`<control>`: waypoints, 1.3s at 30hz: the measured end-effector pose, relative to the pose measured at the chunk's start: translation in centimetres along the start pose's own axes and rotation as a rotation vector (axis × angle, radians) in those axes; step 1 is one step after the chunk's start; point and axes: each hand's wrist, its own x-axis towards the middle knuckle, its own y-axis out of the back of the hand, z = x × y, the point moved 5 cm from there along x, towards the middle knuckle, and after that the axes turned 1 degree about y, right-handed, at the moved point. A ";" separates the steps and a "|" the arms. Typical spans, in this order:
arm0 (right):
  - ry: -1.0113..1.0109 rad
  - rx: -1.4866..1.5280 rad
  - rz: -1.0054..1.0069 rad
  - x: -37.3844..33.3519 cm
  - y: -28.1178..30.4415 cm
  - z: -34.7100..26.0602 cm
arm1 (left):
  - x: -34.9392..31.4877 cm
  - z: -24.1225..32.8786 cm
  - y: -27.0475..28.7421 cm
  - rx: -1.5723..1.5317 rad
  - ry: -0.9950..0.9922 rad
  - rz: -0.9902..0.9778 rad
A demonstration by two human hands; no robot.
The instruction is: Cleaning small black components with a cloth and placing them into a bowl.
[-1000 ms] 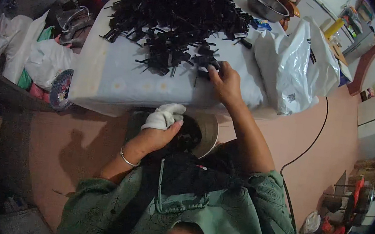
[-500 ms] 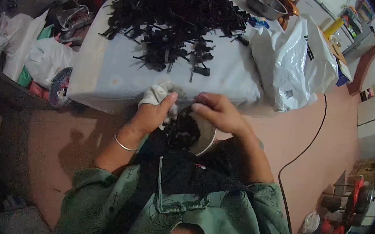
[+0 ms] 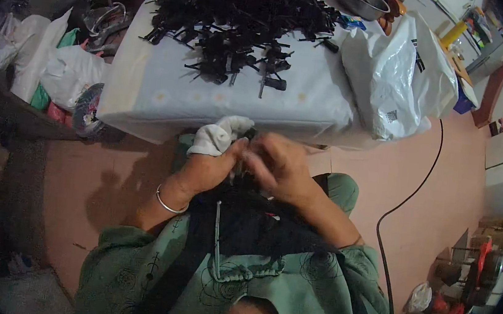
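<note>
My left hand (image 3: 210,165) has white cloth (image 3: 220,136), apparently a glove, over its fingers, and a bracelet rings the wrist. Its thumb closes on a small black part (image 3: 249,134) whose exact kind I cannot make out. My right hand (image 3: 281,165) meets it from the right, fingers curled in and smeared by motion, so its grip does not show. Both are just below the table's near edge, over my lap. A big heap of black plastic parts with thin stems (image 3: 242,22) covers the far half of the table (image 3: 165,100).
A white plastic bag (image 3: 378,75) stands at the table's right side, with a metal bowl (image 3: 359,0) behind it. Bags (image 3: 71,77) crowd the left side. A black cable (image 3: 401,202) runs across the floor on the right.
My right hand has moved left and down to meet my left hand. A white bucket seen between my arms before is now mostly hidden. The view has shifted slightly.
</note>
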 end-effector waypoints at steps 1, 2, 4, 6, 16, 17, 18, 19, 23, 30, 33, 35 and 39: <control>-0.007 -0.004 0.004 -0.1 -0.2 0.4 | -0.2 1.0 -0.4 -0.121 0.179 -0.042; -0.220 -0.004 0.069 -0.3 0.0 1.7 | -0.6 1.1 -0.9 -0.241 0.360 -0.085; -0.439 0.016 0.140 -0.8 -0.1 3.3 | -0.7 1.9 -1.4 -0.173 0.237 -0.096; -0.490 0.156 0.135 -1.4 -0.6 4.0 | -0.5 2.4 -2.0 -0.031 -0.012 -0.013; -0.440 0.231 -0.115 -2.0 -0.8 2.6 | -0.8 0.2 -0.7 -0.366 0.231 -0.013; -0.441 0.232 -0.114 -2.1 -0.9 2.7 | -0.8 0.1 -0.7 -0.280 0.191 0.000; -0.553 0.323 -0.110 -2.5 -1.1 3.1 | -0.8 0.2 -0.7 -0.195 0.152 0.009; -0.665 0.414 -0.105 -2.9 -1.4 3.6 | -0.7 0.3 -0.7 -0.196 0.154 0.006; -0.685 0.505 -0.065 -3.0 -2.2 4.5 | -0.8 0.7 -0.7 -0.022 0.186 -0.097; -0.546 0.353 -0.177 -2.2 -1.9 3.2 | -1.0 0.2 -0.4 -0.021 0.213 0.027; -0.617 0.422 -0.159 -2.6 -3.0 3.7 | -1.1 1.4 -0.5 0.343 0.086 0.104; -0.661 0.532 -0.111 -3.0 -4.0 4.4 | -0.7 2.3 -0.5 0.418 -0.003 0.143; -0.568 0.530 0.070 -3.0 -5.2 5.0 | -1.0 2.3 -0.6 0.555 -0.160 0.181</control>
